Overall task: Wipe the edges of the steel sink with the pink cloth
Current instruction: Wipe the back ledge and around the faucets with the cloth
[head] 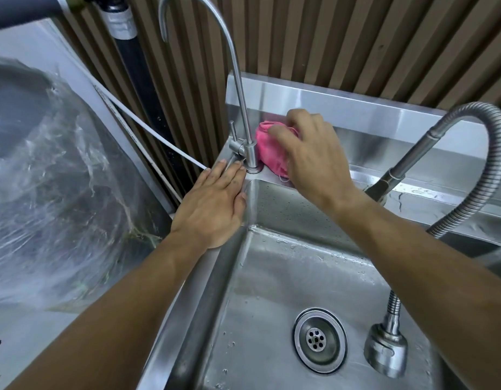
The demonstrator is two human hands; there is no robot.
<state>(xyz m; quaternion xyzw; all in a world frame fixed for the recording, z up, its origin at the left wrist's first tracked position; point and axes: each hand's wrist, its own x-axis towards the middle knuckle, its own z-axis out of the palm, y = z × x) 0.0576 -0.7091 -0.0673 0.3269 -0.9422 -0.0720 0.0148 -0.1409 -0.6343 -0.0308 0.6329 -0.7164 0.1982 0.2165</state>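
At the steel sink's (274, 277) back-left corner, right hand (314, 153) grips the pink cloth (267, 153), left hand (212, 198) lies flat.

Gooseneck tap (238, 88), coiled spray hose (469, 175), plastic-wrapped bundle (55, 175)

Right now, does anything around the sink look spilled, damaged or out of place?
Nothing damaged. Water droplets dot the steel sink walls, and a loose thread hangs from the pink cloth under the right hand.
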